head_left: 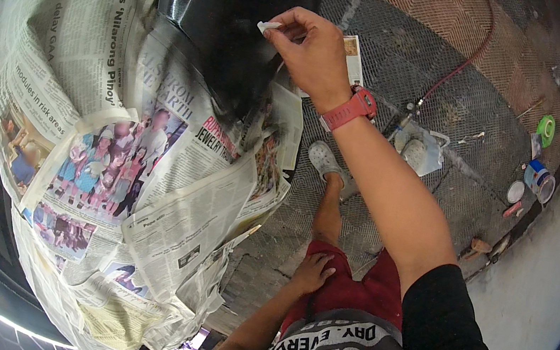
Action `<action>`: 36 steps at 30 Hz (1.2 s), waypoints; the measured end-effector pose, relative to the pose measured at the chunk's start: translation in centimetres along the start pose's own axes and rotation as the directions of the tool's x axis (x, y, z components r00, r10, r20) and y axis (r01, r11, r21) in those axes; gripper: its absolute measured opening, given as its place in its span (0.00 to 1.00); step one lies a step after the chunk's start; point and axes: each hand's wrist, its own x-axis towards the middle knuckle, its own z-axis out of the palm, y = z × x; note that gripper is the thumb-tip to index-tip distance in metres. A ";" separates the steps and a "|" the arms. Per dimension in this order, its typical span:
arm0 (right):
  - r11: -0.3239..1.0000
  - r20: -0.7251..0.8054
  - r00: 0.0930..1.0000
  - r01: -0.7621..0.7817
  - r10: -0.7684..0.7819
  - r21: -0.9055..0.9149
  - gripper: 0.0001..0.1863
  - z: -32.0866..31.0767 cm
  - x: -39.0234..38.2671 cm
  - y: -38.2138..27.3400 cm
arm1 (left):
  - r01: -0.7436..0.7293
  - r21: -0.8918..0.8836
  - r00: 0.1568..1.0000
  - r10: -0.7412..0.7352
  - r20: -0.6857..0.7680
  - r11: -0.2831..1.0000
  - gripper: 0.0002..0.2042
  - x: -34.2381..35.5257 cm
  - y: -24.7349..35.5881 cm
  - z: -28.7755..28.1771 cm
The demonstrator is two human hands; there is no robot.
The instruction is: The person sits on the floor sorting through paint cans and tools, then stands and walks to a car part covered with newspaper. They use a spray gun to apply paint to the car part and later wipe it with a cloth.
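Observation:
My right hand (311,54), with a red watch on its wrist, pinches a small white scrap (268,26) between thumb and fingertips. Whether the scrap is paper or cloth I cannot tell. It is held over a glossy black vehicle panel (234,18); any contact with the panel is unclear. Newspaper sheets (172,181) cover the bodywork around the panel, and dark overspray greys their edges. Low at my side, my left hand (314,273) rests on the thigh of my red shorts (350,289), fingers stretched out and holding nothing.
A red hose (458,70) with a metal fitting runs over the textured floor to a clear plastic container (427,149) near my feet. Along the wall lie a blue can (538,180), a round lid (515,192) and a green roll (545,131). Printed paper (351,57) lies beyond my wrist.

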 end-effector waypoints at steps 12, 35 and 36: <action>0.996 -0.008 0.999 0.044 -0.045 -0.077 0.07 0.3 0.6 -0.3 | 0.053 -0.064 0.997 -0.050 0.053 0.997 0.31 0.2 0.8 -1.4; 0.996 -0.042 0.999 0.013 -0.017 -0.087 0.07 0.2 0.5 -0.9 | 0.040 -0.072 0.998 -0.036 0.057 0.997 0.31 0.6 0.1 -1.3; 0.996 -0.041 0.999 0.013 -0.016 -0.083 0.07 0.2 0.4 -0.8 | 0.045 -0.073 0.997 -0.041 0.059 0.996 0.31 0.6 0.3 -1.5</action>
